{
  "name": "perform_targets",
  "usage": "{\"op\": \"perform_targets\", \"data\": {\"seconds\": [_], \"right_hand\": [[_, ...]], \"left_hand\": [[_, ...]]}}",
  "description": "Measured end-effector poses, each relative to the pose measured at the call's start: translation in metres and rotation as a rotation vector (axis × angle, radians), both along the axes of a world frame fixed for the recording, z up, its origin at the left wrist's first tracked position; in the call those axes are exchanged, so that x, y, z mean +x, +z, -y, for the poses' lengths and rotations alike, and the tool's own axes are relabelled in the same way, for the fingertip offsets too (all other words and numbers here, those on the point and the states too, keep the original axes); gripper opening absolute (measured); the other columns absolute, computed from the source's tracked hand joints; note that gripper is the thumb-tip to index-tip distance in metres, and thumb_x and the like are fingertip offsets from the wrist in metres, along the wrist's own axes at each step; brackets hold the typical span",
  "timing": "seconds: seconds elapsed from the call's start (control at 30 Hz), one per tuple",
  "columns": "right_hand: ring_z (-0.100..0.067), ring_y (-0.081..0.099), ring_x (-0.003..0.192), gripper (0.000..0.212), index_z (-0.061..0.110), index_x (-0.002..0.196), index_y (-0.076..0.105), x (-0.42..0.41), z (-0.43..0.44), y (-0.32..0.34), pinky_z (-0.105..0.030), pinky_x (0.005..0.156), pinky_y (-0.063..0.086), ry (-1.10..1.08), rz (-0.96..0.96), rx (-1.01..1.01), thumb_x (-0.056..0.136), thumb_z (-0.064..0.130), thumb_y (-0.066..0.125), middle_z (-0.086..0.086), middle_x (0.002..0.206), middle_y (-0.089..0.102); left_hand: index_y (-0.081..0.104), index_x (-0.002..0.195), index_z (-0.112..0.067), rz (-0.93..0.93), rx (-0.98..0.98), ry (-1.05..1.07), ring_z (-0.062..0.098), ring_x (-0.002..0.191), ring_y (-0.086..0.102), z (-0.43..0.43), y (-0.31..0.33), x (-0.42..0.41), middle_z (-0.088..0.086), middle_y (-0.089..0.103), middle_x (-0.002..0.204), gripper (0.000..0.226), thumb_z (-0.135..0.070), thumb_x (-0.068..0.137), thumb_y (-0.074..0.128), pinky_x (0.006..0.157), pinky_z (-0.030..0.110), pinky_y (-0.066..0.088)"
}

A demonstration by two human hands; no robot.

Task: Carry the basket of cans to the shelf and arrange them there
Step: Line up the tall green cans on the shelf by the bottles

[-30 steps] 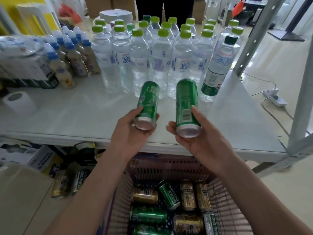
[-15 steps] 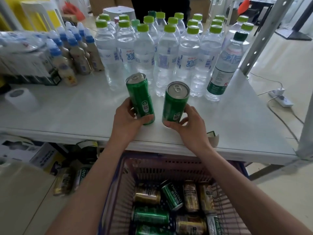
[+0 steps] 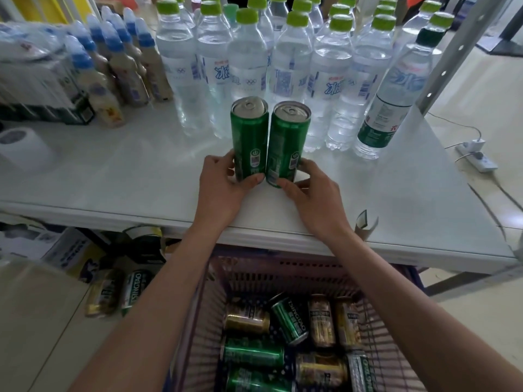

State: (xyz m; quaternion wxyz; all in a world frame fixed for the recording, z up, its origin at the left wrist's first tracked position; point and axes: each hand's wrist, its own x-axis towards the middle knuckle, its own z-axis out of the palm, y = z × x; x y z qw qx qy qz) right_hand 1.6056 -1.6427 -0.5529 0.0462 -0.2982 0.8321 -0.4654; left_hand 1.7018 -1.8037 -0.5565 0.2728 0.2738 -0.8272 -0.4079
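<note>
Head view: our left hand (image 3: 223,188) and right hand (image 3: 314,190) each clamp a grip low on a slim green can. The left can (image 3: 250,137) and right can (image 3: 287,142) stand upright side by side on the glossy white shelf (image 3: 113,171), with clear water bottles (image 3: 246,60) at twelve o'clock. We should square the smooth aluminium cylinders before letting go. The slatted plastic basket (image 3: 283,275) sits at six o'clock.

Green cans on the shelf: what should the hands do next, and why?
Probably let go and reach down for more: the left hand and right hand grip two green cans that seem upright on the shelf, and the basket holds more.
</note>
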Motion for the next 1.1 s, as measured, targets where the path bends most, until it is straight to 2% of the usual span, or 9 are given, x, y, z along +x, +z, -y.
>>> {"op": "perform_targets", "data": {"seconds": [0.13, 0.2, 0.33, 0.47, 0.63, 0.87, 0.97, 1.03, 1.1], "right_hand": [[0.003, 0.066, 0.097, 0.062, 0.017, 0.148, 0.044, 0.000, 0.000, -0.001, -0.019, 0.089, 0.055, 0.020, 0.021, -0.016, 0.095, 0.031, 0.071, 0.005, 0.138, 0.061], [0.008, 0.065, 0.097, 0.060, 0.016, 0.149, 0.044, 0.000, 0.000, -0.003, -0.020, 0.093, 0.055, 0.037, 0.024, -0.016, 0.096, 0.027, 0.070, 0.008, 0.128, 0.064], [-0.001, 0.068, 0.105, 0.061, 0.021, 0.154, 0.042, 0.000, 0.001, -0.003, -0.013, 0.092, 0.051, 0.077, -0.020, 0.040, 0.098, 0.026, 0.066, 0.001, 0.124, 0.069], [-0.001, 0.068, 0.107, 0.058, 0.020, 0.152, 0.045, -0.001, 0.001, -0.002, -0.004, 0.088, 0.048, 0.072, -0.022, 0.015, 0.098, 0.021, 0.065, -0.001, 0.125, 0.069], [-0.003, 0.069, 0.099, 0.063, 0.023, 0.154, 0.043, 0.001, 0.001, -0.004, 0.007, 0.078, 0.040, 0.068, -0.019, 0.040, 0.095, 0.015, 0.064, -0.002, 0.123, 0.069], [-0.005, 0.065, 0.107, 0.063, 0.014, 0.153, 0.045, 0.004, 0.000, 0.000, -0.011, 0.090, 0.048, 0.015, -0.016, 0.043, 0.092, 0.005, 0.056, -0.002, 0.131, 0.062], [-0.003, 0.065, 0.094, 0.047, 0.012, 0.138, 0.059, 0.010, -0.004, -0.001, -0.015, 0.088, 0.053, -0.055, -0.014, 0.011, 0.091, 0.006, 0.057, 0.002, 0.112, 0.069], [-0.003, 0.066, 0.082, 0.030, 0.017, 0.118, 0.066, 0.017, -0.009, 0.000, -0.023, 0.080, 0.056, -0.061, -0.018, -0.013, 0.090, 0.009, 0.059, 0.006, 0.094, 0.071], [-0.004, 0.066, 0.074, 0.020, 0.021, 0.102, 0.068, 0.025, -0.016, 0.003, -0.019, 0.069, 0.052, 0.008, -0.033, 0.010, 0.087, 0.011, 0.061, 0.010, 0.083, 0.070]], "left_hand": [[0.065, 0.131, -0.019, -0.004, -0.002, 0.044, 0.007, 0.078, 0.054, -0.002, 0.001, -0.004, 0.008, 0.051, 0.111, 0.055, -0.043, 0.083, 0.080, 0.067, -0.003, 0.037], [0.064, 0.132, -0.021, -0.005, 0.011, 0.062, 0.014, 0.082, 0.058, -0.001, 0.001, -0.007, 0.007, 0.051, 0.111, 0.057, -0.044, 0.082, 0.081, 0.067, -0.003, 0.038], [0.066, 0.128, -0.022, 0.009, -0.002, 0.070, 0.015, 0.086, 0.060, 0.001, 0.001, -0.007, 0.005, 0.055, 0.112, 0.050, -0.042, 0.084, 0.079, 0.067, 0.000, 0.039], [0.066, 0.128, -0.019, 0.015, -0.058, 0.050, 0.017, 0.093, 0.062, -0.002, 0.002, -0.006, 0.009, 0.058, 0.118, 0.035, -0.030, 0.095, 0.069, 0.085, 0.022, 0.048], [0.063, 0.133, -0.012, 0.046, -0.109, 0.052, 0.021, 0.104, 0.063, 0.000, 0.000, -0.003, 0.010, 0.061, 0.122, 0.033, -0.017, 0.101, 0.058, 0.086, 0.017, 0.039], [0.056, 0.142, -0.013, 0.118, -0.085, 0.034, 0.020, 0.112, 0.061, -0.007, 0.006, 0.012, 0.012, 0.059, 0.129, 0.041, -0.014, 0.102, 0.050, 0.086, 0.008, 0.033], [0.065, 0.125, -0.015, 0.080, -0.068, 0.033, 0.021, 0.100, 0.065, -0.025, 0.011, 0.024, 0.010, 0.063, 0.114, 0.030, -0.016, 0.097, 0.055, 0.092, 0.024, 0.049], [0.066, 0.105, -0.013, 0.025, -0.051, -0.064, 0.018, 0.081, 0.067, -0.042, 0.016, 0.035, 0.003, 0.067, 0.092, 0.014, -0.017, 0.092, 0.060, 0.077, 0.028, 0.054], [0.066, 0.089, -0.013, 0.026, -0.060, -0.246, 0.010, 0.066, 0.065, -0.057, 0.021, 0.047, -0.003, 0.067, 0.073, 0.006, -0.016, 0.084, 0.064, 0.066, 0.027, 0.054]]}}
